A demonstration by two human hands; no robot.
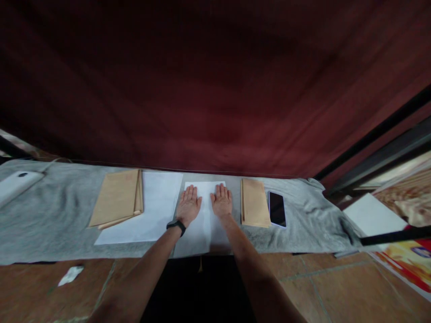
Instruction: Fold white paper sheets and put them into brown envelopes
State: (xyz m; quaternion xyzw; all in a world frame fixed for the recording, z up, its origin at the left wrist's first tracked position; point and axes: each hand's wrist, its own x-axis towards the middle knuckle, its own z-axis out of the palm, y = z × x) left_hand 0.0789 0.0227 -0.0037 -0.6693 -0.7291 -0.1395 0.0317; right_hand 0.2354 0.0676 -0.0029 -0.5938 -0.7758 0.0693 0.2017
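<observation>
A white sheet of paper [201,231] with a crease down its middle lies in front of me on the grey cloth. My left hand [189,205], with a dark band at the wrist, rests flat on the left half of the sheet, fingers stretched out. On the right half, my right hand [222,202] lies flat too, its fingers extended. To the left are larger white sheets [158,206], partly under a stack of brown envelopes [116,197]. A smaller stack of brown envelopes [255,202] sits just right of my right hand.
A phone [277,209] lies right of the smaller envelope stack. A white device with a cord [20,184] is at the far left. The grey cloth [303,220] covers the surface, and a dark red curtain [215,112] hangs behind it. Crumpled white paper [70,275] is on the tiled floor.
</observation>
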